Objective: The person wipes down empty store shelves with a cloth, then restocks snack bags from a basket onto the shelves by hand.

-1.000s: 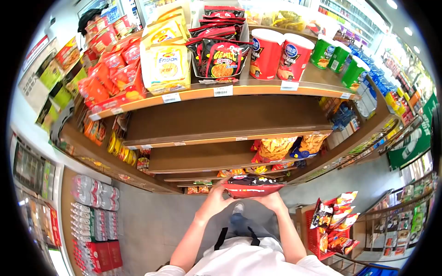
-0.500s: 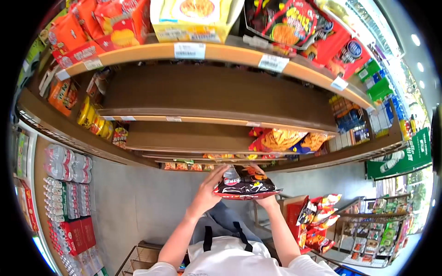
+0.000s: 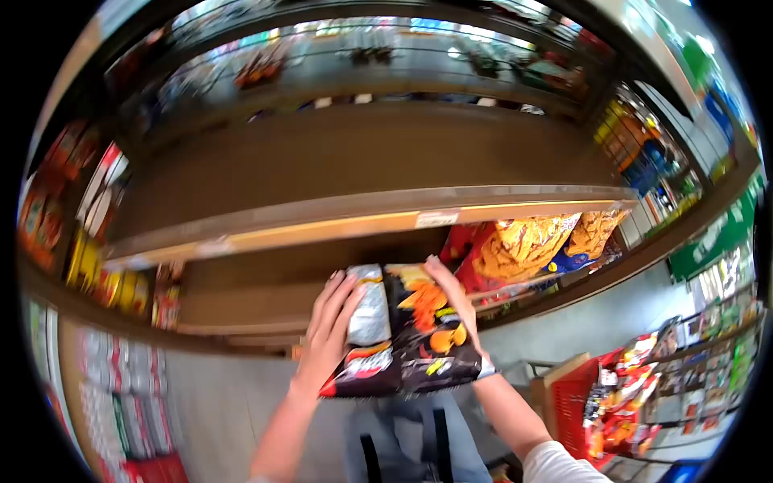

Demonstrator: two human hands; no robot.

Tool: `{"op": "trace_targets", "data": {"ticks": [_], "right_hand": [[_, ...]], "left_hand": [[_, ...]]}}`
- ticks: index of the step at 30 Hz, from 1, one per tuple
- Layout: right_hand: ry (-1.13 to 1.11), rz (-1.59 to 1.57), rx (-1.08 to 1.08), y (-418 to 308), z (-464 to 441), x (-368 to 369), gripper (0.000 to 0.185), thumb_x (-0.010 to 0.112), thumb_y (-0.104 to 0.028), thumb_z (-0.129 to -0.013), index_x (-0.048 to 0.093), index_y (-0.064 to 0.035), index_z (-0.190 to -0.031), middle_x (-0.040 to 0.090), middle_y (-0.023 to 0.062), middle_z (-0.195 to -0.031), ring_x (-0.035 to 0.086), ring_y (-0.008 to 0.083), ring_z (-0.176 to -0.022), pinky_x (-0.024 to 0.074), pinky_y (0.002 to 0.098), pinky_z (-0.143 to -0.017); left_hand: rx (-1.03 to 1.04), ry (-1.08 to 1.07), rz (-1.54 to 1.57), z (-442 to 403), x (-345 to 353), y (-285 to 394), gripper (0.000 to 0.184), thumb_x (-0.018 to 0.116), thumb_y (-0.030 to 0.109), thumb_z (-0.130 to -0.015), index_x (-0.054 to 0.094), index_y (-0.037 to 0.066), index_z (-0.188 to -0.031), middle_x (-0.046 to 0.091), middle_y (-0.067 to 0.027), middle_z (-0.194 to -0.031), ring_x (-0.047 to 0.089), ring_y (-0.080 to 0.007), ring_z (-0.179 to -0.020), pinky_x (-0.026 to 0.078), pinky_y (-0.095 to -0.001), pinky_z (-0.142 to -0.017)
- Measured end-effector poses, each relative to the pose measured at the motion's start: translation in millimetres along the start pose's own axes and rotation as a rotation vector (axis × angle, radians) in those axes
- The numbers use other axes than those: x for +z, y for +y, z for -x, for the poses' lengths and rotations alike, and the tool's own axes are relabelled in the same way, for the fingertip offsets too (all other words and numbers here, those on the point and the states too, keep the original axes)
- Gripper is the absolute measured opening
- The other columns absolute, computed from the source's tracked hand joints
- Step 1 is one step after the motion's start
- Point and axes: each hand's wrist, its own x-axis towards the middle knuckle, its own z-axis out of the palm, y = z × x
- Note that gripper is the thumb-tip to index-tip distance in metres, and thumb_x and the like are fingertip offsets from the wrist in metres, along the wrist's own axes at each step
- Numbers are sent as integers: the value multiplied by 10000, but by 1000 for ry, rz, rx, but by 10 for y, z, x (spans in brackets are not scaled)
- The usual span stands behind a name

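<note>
- Two bare hands at work, on opposite sides of a pair of black snack bags; seemingly two packs, side by side, with a seam between.
- Left hand: fingers slightly spread along the left side, pressing inward. Thumb hidden.
- Right hand: along the right side, fingertips near the top corner, pressing inward. Rest of its grip cannot be told.
- Step in hand, as judged: a two-sided carry, bags pinched between the hands in front of the lower shelf, near its front edge. Contact with that edge cannot be told.
- Printed faces point up toward the wearer; bottom edges lie nearest the body.
- Right end of lower shelf: red chip bag and blue chip bag, close together.
- Overhead, the upper shelf juts across, a price label on its front edge.
- Any shift of this load calls for even pressure and both hands moving together; slack on one side could let the packs slide apart.
- Red basket low at right, more snack packets in it.
</note>
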Motion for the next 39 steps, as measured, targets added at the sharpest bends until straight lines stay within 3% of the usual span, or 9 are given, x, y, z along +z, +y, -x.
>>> {"op": "trace_targets", "data": {"ticks": [3,7,9,11,15,18,22,29,39], "right_hand": [[24,-97,-108,108,-217,145,668,705,-150,-798,466,-19,-1408,375,207,-1501,301,313,-1449,307,370,-1134],[-33,33,-292,231,-388,171,697,751,-19,-692,485,54,-1332,478,246,-1406,494,330,-1307,413,376,-1069],[-72,67,-108,213,-430,174,563,765,-72,-730,552,51,-1237,619,207,-1186,601,298,-1118,471,356,-975],[-154,113,-3,189,-483,130,503,799,-184,-767,597,29,-1175,711,147,-1017,657,223,-977,504,325,-897],[-118,347,-50,328,-614,78,594,779,-340,-772,615,-51,-1263,676,196,-1167,647,295,-1093,484,357,-959],[-64,560,65,107,-449,154,647,743,-410,-798,574,-87,-1332,636,205,-1247,612,312,-1161,467,361,-991],[-155,559,174,165,-658,186,729,704,-437,-851,485,14,-1381,562,224,-1352,540,310,-1263,432,376,-1032],[-134,328,294,217,-940,243,611,662,-395,-920,489,48,-1303,614,141,-1215,616,225,-1007,501,348,-871],[-114,556,366,293,-1266,154,558,630,-365,-929,516,65,-1266,619,183,-1213,644,264,-1017,575,358,-769]], "left_hand": [[-21,150,185,41,250,-471,604,656,4,-824,472,18,-1400,441,-169,-1456,401,-335,-1379,311,-416,-1159],[52,202,-59,-3,239,-362,568,652,-19,-801,503,-9,-1350,535,-195,-1358,484,-311,-1309,341,-404,-1121],[102,31,-238,25,168,-603,473,703,24,-852,518,-43,-1282,658,-119,-1156,639,-206,-1018,480,-317,-923],[-31,176,116,-98,250,-533,374,704,76,-882,549,-48,-1200,672,-92,-1079,625,-148,-995,488,-298,-881],[-15,75,23,-294,113,-563,400,724,105,-857,537,-58,-1170,686,-158,-1059,673,-195,-941,525,-330,-842],[84,49,-54,-301,106,-701,453,709,201,-902,523,-18,-1254,649,-81,-1156,607,-118,-931,515,-288,-804],[7,-31,-94,-395,28,-691,553,696,305,-909,480,34,-1340,632,-79,-1186,593,-117,-881,531,-286,-733],[-292,-249,-77,-772,-89,-641,801,586,541,-919,353,-13,-1447,575,-204,-1281,606,-261,-1110,621,-389,-723],[-341,-259,-98,-1187,166,-802,680,449,510,-980,344,37,-1458,479,-163,-1414,534,-322,-1240,619,-454,-758]]}}
